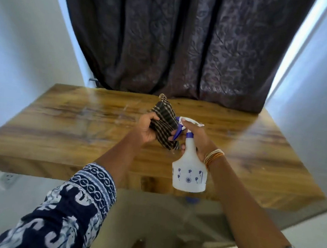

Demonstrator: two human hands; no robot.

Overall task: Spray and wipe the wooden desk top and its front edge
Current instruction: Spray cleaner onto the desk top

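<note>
The spraying step appears to be in hand: the right hand [194, 139] grips the neck of the white spray bottle [189, 170], nozzle pointing toward the striped cloth [165, 122] bunched in the left hand [148, 129]. Both hands hover close together above the wooden counter [72, 121], forearms reaching forward. Next, I judge, the trigger needs squeezing, then the cloth goes down onto the wood below.

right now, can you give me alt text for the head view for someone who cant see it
Above a wooden desk top, a person's left hand grips a folded brown striped cloth while the right hand holds a white spray bottle with a purple trigger by its neck. A dark patterned curtain hangs behind the desk.
</note>
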